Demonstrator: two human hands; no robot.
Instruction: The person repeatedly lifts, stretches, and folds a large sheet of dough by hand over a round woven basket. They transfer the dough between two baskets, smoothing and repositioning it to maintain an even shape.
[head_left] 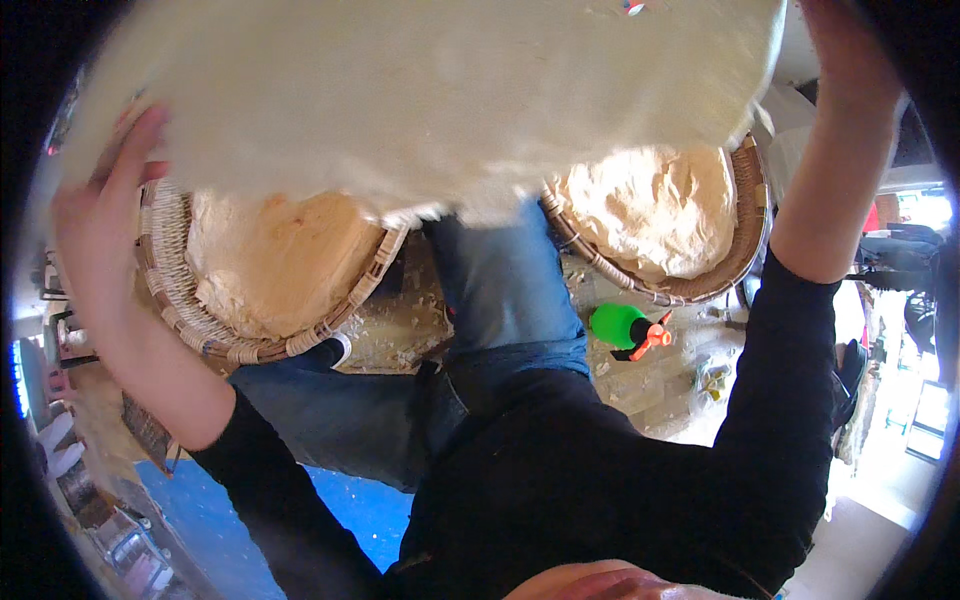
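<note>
A large pale sheet [430, 90], fuzzy and uneven along its lower edge, stretches in front of me and is smeared by motion. My left hand [100, 210] is at its left side, with the fingers bent around that edge. At the upper right my raised right arm reaches along the sheet's other side; only the base of my right hand [845, 35] shows at the picture's rim, and its fingers are out of sight. Below the sheet stand two wicker baskets. The left basket [170, 260] and the right basket [752, 200] each hold a cream-coloured, folded soft mass, partly covered from view.
A green spray bottle [618, 325] with an orange nozzle is on the floor between my legs and the right basket. Pale scraps [400, 325] litter the wooden floor. A blue surface [360, 510] lies at lower left. Various items crowd both side edges.
</note>
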